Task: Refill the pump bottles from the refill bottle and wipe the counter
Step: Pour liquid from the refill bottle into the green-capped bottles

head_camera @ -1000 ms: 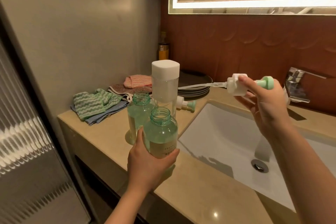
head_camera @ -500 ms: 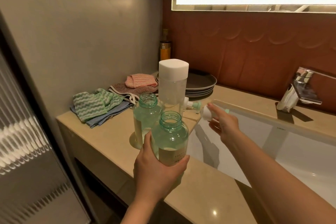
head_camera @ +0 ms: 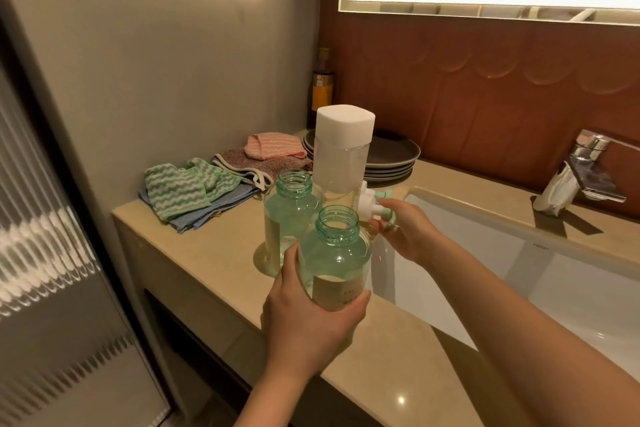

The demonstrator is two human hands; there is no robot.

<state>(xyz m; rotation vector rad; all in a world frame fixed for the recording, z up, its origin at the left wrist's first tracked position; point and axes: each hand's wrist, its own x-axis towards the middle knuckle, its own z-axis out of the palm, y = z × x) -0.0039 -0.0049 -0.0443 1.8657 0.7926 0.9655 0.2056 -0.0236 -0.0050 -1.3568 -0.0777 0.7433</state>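
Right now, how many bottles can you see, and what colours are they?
Green: 2, the near green bottle held in the left hand and the far green bottle behind it
Clear with a white cap: 1, the refill bottle
Dark with a yellow label: 1, the corner bottle
Total: 4

I had the left hand [head_camera: 311, 322] low and forward, thumb and fingers wrapped round the near bottle [head_camera: 334, 253], its bare forearm coming up from the bottom edge. The right arm stretched in from the right, the right hand [head_camera: 408, 232] pinching a pump head [head_camera: 375, 211] in curled fingertips.
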